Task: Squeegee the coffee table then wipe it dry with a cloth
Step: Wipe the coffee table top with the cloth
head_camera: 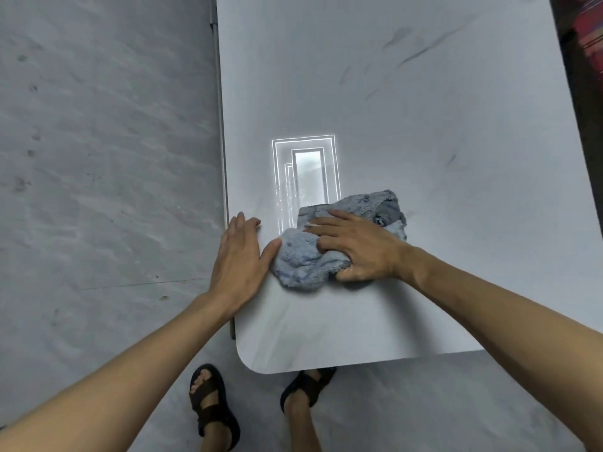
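Bare forearms (137, 363) reach in from the near edge, above two feet in dark sandals (210, 399) on the grey floor (98, 158). Fingers of the right hand (355, 246) lie nearly straight and a little apart, pressing flat on the crumpled blue-grey cloth (301, 261), with the thumb against its near edge. Fingers of the left hand (239, 256) are straight and together, palm flat on the table (424, 125) at its left edge, and the splayed thumb tip touches the cloth's left side. The cloth sits on the table's near left part. Just beyond it a bright rectangular reflection (306, 174) shows in the white top. Dark smudges (404, 40) mark the table's far right part.
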The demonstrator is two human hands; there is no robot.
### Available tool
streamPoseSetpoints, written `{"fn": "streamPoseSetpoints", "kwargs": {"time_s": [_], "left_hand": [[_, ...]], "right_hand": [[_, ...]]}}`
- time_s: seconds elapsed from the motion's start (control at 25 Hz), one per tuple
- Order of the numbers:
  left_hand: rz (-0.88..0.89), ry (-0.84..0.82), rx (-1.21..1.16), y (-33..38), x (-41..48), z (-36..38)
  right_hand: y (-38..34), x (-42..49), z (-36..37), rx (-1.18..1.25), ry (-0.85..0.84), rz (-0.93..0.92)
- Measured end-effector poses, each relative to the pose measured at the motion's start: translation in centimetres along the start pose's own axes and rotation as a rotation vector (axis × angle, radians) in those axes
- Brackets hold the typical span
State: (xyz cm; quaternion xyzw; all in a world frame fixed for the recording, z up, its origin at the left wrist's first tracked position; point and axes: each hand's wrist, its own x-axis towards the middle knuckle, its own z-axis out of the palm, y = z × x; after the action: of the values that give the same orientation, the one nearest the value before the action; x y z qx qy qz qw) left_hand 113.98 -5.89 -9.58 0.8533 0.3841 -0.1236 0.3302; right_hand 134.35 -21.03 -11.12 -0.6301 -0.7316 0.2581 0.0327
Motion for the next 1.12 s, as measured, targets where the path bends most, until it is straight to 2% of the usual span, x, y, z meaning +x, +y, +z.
{"fn": "streamPoseSetpoints", "kwargs": {"time_s": [0.12,0.2,0.32,0.4,0.48,0.56,0.64,0.68,0.72,0.8,0.92,1.0,1.12], "left_hand": [[0.019,-0.029,0.069,1.0,0.3,0.6],[-0.003,-0.062,0.089,1.4,0.7,0.7],[-0.039,-0.082,0.117,1.8,1.0,0.6],[-0.038,-0.084,0.117,1.8,1.1,0.7],[-0.026,-0.083,0.090,1.7,1.0,0.5],[-0.020,-0.045,0.022,1.3,0.8,0.1],[-0.032,0.017,-0.106,0.7,0.4,-0.7],[-0.038,0.046,-0.174,0.2,0.1,-1.2],[-0.043,0.068,-0.229,-0.3,-0.2,-1.6],[-0.061,0.093,-0.308,-1.2,-0.8,-2.4],[-0.100,0.102,-0.364,-2.1,-1.8,-3.0],[-0.106,0.091,-0.358,-2.7,-2.3,-3.2],[-0.060,0.064,-0.276,-3.5,-2.8,-2.9]], "right_hand": [[2.6,-4.5,-0.3,0.047,0.063,0.197],[3.8,-8.1,-0.1,0.116,0.185,0.380],[4.5,-14.3,1.2,0.282,0.472,0.756],[3.7,-16.9,2.3,0.413,0.725,1.074],[2.8,-16.6,3.4,0.452,0.927,1.418],[2.1,-14.1,3.6,0.446,1.051,1.684],[1.6,-11.1,3.0,0.450,1.104,1.877],[1.4,-9.6,2.8,0.446,1.111,1.915],[1.1,-8.2,2.6,0.430,1.104,1.904],[-0.1,-5.2,2.1,0.399,1.069,1.755],[-5.1,0.3,1.9,0.374,0.917,1.287],[-8.8,3.3,2.3,0.322,0.751,0.962],[-12.9,4.9,3.9,0.152,0.382,0.583]]}}
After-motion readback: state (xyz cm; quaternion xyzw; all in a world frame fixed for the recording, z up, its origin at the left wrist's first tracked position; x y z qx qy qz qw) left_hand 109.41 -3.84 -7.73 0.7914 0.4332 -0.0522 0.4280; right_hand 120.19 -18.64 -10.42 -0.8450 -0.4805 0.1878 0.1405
